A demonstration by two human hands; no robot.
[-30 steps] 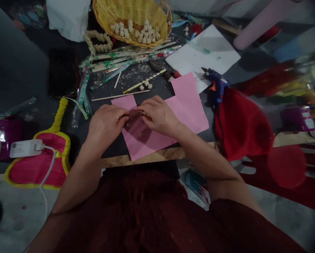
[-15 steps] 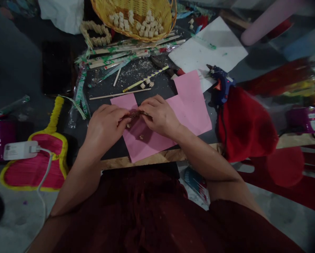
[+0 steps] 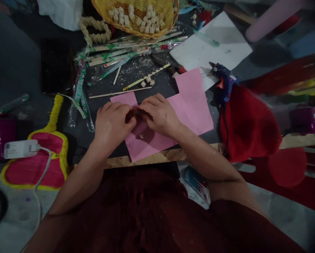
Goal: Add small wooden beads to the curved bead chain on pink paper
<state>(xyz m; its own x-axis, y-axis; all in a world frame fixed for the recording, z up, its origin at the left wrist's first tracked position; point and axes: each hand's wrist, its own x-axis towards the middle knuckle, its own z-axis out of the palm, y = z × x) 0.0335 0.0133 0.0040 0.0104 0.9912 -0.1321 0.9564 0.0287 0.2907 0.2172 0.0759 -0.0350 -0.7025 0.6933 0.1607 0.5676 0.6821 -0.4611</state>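
Observation:
My left hand (image 3: 112, 121) is closed, its thumb and fingers pinching one end of a thin dark brown strip (image 3: 139, 113). On the other end the fingers of my right hand (image 3: 161, 116) are curled. Most of the strip is hidden by the fingers, so its kind is unclear. Both hands are just above a pink paper sheet (image 3: 193, 102) with an L-like outline. A small pale wooden piece (image 3: 141, 136) lies on the paper below the hands.
Behind are a bamboo stick (image 3: 120, 92), a striped pencil (image 3: 147, 77), pliers (image 3: 173, 66) and a yellow basket (image 3: 136, 30) of small wooden blocks. A blue glue gun (image 3: 225, 82) and red cloth (image 3: 248, 130) lie right. Left are a pink-and-yellow dustpan-shaped object (image 3: 48, 140) and white charger (image 3: 20, 149).
My left hand has shifted slightly right, towards my right hand. Less of the strip shows now, and a small piece seen by my left thumb is out of sight.

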